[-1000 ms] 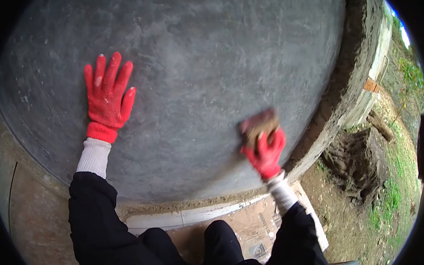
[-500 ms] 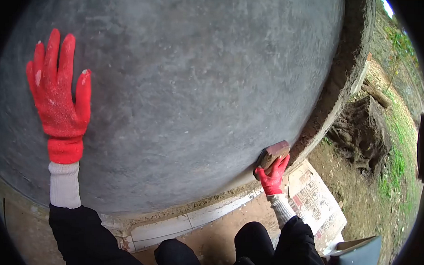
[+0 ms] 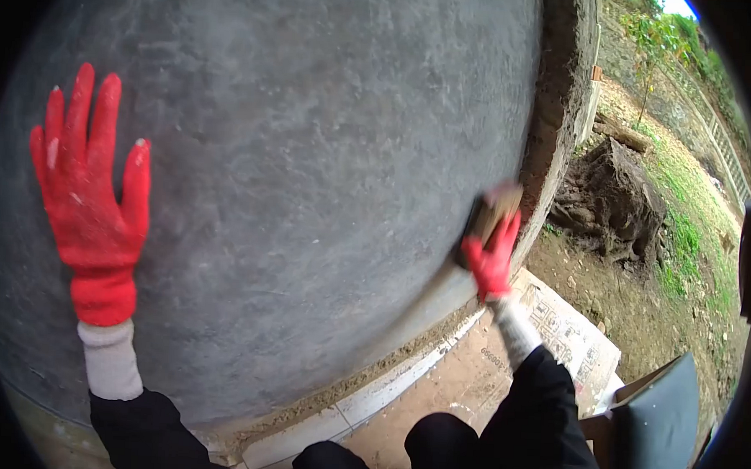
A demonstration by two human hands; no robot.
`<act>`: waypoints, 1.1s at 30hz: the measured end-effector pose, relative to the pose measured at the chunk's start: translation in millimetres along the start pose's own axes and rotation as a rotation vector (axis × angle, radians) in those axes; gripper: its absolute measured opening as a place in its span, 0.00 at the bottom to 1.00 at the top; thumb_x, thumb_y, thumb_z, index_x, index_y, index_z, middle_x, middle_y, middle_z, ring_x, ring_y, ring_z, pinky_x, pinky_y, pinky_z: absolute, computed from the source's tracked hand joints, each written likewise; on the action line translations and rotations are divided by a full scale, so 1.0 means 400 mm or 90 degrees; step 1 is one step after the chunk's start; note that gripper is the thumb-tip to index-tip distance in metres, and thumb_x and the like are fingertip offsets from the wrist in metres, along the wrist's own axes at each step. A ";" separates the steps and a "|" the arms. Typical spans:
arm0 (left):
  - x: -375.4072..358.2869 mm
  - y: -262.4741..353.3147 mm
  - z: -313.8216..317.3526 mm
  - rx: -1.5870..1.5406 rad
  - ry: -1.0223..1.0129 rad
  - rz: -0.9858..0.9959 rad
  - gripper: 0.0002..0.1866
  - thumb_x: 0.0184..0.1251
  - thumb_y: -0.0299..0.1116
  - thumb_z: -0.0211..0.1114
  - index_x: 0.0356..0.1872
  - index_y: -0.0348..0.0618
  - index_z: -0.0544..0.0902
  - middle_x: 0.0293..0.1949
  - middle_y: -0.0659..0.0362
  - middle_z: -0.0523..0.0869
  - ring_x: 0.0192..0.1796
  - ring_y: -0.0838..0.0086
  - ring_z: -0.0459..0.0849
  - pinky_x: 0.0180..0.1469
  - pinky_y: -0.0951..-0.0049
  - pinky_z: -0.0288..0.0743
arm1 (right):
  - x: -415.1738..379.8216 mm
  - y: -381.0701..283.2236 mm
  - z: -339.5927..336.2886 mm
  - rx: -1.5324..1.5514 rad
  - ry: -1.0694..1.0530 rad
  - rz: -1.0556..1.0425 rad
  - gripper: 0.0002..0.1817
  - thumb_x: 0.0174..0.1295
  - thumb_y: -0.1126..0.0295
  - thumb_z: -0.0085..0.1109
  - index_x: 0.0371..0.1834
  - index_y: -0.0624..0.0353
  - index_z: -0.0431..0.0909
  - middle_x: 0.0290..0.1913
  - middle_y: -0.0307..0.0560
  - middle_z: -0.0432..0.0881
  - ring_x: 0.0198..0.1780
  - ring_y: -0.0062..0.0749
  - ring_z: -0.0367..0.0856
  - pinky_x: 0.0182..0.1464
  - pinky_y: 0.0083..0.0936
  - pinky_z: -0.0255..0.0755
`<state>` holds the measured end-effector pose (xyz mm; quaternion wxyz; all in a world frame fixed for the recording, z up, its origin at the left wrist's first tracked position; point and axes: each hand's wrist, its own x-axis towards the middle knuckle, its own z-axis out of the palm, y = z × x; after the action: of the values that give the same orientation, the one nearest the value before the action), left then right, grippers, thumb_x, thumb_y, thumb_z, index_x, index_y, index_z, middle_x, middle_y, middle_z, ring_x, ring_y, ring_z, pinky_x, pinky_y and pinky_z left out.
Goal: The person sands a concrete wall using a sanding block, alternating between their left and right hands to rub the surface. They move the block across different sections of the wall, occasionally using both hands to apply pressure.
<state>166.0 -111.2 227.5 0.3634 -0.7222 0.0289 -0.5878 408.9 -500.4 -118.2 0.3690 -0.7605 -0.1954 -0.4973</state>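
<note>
My left hand [image 3: 96, 210], in a red coated glove with a pale cuff, lies flat with fingers spread on the dark grey plastered wall [image 3: 311, 165]. At the wall's lower right, my right hand [image 3: 493, 261] wears a matching glove. Its fingers wrap round a brown sanding block [image 3: 494, 214], which rests against the wall close to its rough right edge [image 3: 555, 142]. Motion blurs the block and the hand slightly. The block's face toward the wall is hidden.
White tiles [image 3: 377, 394] and a rough mortar strip run along the wall's foot. Printed cardboard [image 3: 572, 335] covers the ground at right, beside a dark padded seat [image 3: 656, 423]. Beyond lie a tree stump [image 3: 616, 199] and a grassy slope [image 3: 685, 248]. My knees [image 3: 442, 447] are below.
My right hand has slid the sanding block upward along the wall's right edge. The camera view has turned somewhat to the right. My left hand stays flat on the wall.
</note>
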 end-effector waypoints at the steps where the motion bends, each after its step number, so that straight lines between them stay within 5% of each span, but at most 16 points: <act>1: 0.002 -0.003 0.001 0.018 -0.004 0.006 0.28 0.70 0.36 0.57 0.71 0.49 0.68 0.73 0.59 0.67 0.75 0.56 0.61 0.75 0.51 0.49 | -0.142 0.047 0.028 -0.018 -0.028 0.046 0.55 0.50 0.59 0.72 0.76 0.63 0.47 0.73 0.80 0.45 0.71 0.77 0.54 0.71 0.50 0.55; 5: -0.004 -0.011 0.011 0.010 0.021 0.024 0.26 0.71 0.34 0.56 0.70 0.48 0.69 0.73 0.58 0.67 0.75 0.58 0.61 0.76 0.54 0.49 | -0.146 0.026 0.033 0.017 -0.015 0.087 0.55 0.50 0.60 0.72 0.76 0.64 0.47 0.73 0.82 0.45 0.71 0.78 0.53 0.71 0.53 0.54; 8: 0.000 -0.021 0.003 0.010 0.013 0.031 0.25 0.72 0.33 0.55 0.70 0.48 0.70 0.73 0.59 0.67 0.75 0.58 0.61 0.76 0.55 0.49 | 0.195 -0.035 -0.011 -0.063 0.105 -0.083 0.51 0.52 0.59 0.73 0.75 0.65 0.52 0.70 0.84 0.51 0.69 0.77 0.58 0.69 0.52 0.58; 10: 0.001 -0.026 0.000 0.032 -0.009 0.045 0.26 0.71 0.33 0.56 0.70 0.45 0.70 0.73 0.56 0.67 0.75 0.56 0.62 0.75 0.54 0.50 | 0.436 -0.136 -0.068 -0.057 0.158 -0.131 0.41 0.52 0.59 0.72 0.68 0.61 0.64 0.67 0.79 0.59 0.63 0.72 0.66 0.62 0.49 0.67; 13: -0.034 -0.036 -0.025 -0.033 0.013 0.060 0.25 0.71 0.32 0.54 0.69 0.39 0.69 0.72 0.52 0.67 0.74 0.52 0.62 0.75 0.52 0.50 | 0.541 -0.191 -0.087 -0.011 0.220 -0.107 0.39 0.50 0.57 0.72 0.66 0.55 0.67 0.63 0.76 0.64 0.57 0.71 0.69 0.57 0.50 0.69; 17: -0.121 0.016 -0.051 -0.010 0.003 0.114 0.26 0.69 0.30 0.52 0.68 0.34 0.69 0.71 0.48 0.68 0.74 0.48 0.62 0.75 0.50 0.51 | 0.201 -0.022 0.004 -0.014 0.179 -0.106 0.44 0.49 0.62 0.73 0.70 0.61 0.62 0.71 0.81 0.52 0.70 0.74 0.59 0.68 0.53 0.60; 20: -0.162 0.022 -0.030 0.010 -0.082 0.173 0.25 0.67 0.32 0.52 0.64 0.33 0.72 0.69 0.47 0.70 0.72 0.46 0.64 0.73 0.46 0.53 | -0.298 0.103 0.073 0.049 0.018 0.007 0.55 0.49 0.61 0.73 0.79 0.40 0.46 0.75 0.80 0.41 0.71 0.79 0.54 0.67 0.57 0.60; 22: -0.164 0.016 -0.032 0.007 -0.071 0.144 0.26 0.65 0.34 0.52 0.63 0.33 0.73 0.69 0.47 0.70 0.71 0.46 0.65 0.73 0.45 0.53 | -0.474 0.151 0.089 0.071 -0.044 0.058 0.58 0.48 0.60 0.74 0.80 0.40 0.43 0.74 0.80 0.41 0.71 0.79 0.55 0.66 0.57 0.61; 26: -0.168 0.016 -0.027 0.008 -0.094 0.171 0.26 0.65 0.34 0.52 0.63 0.34 0.73 0.68 0.46 0.71 0.71 0.46 0.66 0.73 0.46 0.53 | -0.191 0.069 0.050 0.035 0.050 -0.014 0.55 0.50 0.64 0.73 0.80 0.46 0.46 0.74 0.81 0.43 0.71 0.78 0.56 0.68 0.56 0.59; 28: -0.172 0.009 -0.025 0.013 -0.088 0.176 0.26 0.64 0.33 0.54 0.63 0.34 0.73 0.68 0.46 0.72 0.70 0.46 0.67 0.73 0.46 0.54 | 0.083 0.013 0.007 -0.020 0.142 -0.107 0.48 0.46 0.63 0.76 0.73 0.53 0.62 0.70 0.82 0.54 0.67 0.76 0.62 0.65 0.55 0.63; 30: -0.176 0.006 -0.028 0.003 -0.087 0.196 0.25 0.64 0.33 0.55 0.62 0.34 0.73 0.67 0.46 0.72 0.70 0.46 0.67 0.72 0.45 0.55 | 0.303 -0.060 -0.042 -0.030 0.172 -0.115 0.43 0.44 0.62 0.77 0.67 0.57 0.68 0.69 0.80 0.57 0.62 0.74 0.66 0.62 0.52 0.66; 33: -0.195 0.037 -0.043 -0.041 -0.073 0.230 0.24 0.64 0.34 0.56 0.61 0.36 0.74 0.68 0.47 0.71 0.70 0.44 0.67 0.71 0.41 0.57 | 0.362 -0.072 -0.035 0.020 0.231 -0.084 0.43 0.44 0.60 0.77 0.66 0.57 0.68 0.68 0.77 0.59 0.61 0.72 0.67 0.60 0.51 0.67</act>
<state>132.7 -94.1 155.5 0.4407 -0.7488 0.1561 -0.4698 443.3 -502.4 25.8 0.3763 -0.6380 -0.1829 -0.6465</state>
